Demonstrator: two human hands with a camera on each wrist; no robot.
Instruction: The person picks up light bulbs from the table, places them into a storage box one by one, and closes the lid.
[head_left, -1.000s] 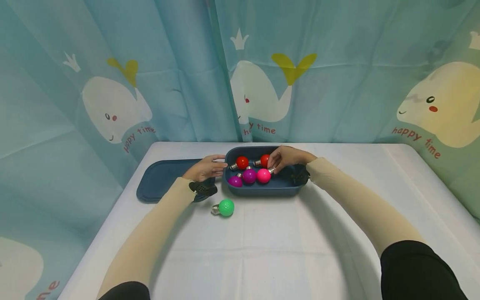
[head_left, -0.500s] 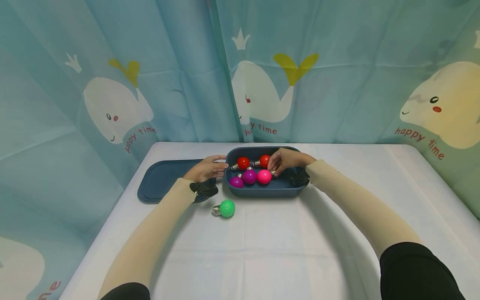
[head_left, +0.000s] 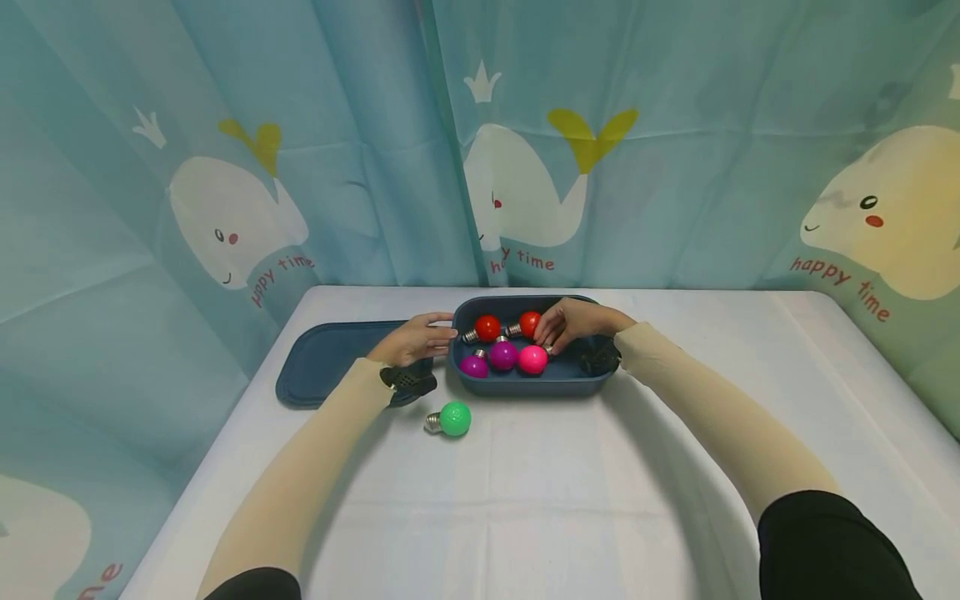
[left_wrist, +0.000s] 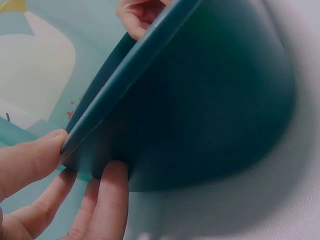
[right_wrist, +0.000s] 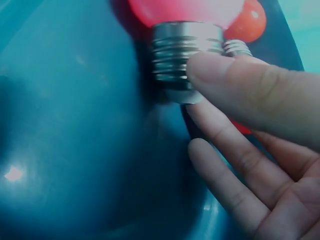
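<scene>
My right hand (head_left: 576, 323) reaches into a dark blue box (head_left: 536, 387) and holds a pink light bulb (head_left: 532, 360) by its metal screw base (right_wrist: 175, 50). In the right wrist view the thumb lies on the threads; the other fingers spread below. At the box's left end, my left hand (head_left: 415, 340) touches the outer wall with extended fingers (left_wrist: 114, 195), its thumb right at the rim. Inside the box lie two purple bulbs, one in the middle (head_left: 502, 355) and one at the left (head_left: 474, 366). Behind them are two red bulbs, one left (head_left: 487, 328) and one right (head_left: 528, 323).
A green bulb (head_left: 455, 419) lies on the white table (head_left: 570, 500) in front of the box. The flat dark blue lid (head_left: 322, 358) lies to the left, partly under my left arm. A whale-print curtain (head_left: 375, 167) hangs behind the table.
The pink bulb has sunk slightly lower in the box, with my right hand still at its base. My left hand stays at the box's left end.
</scene>
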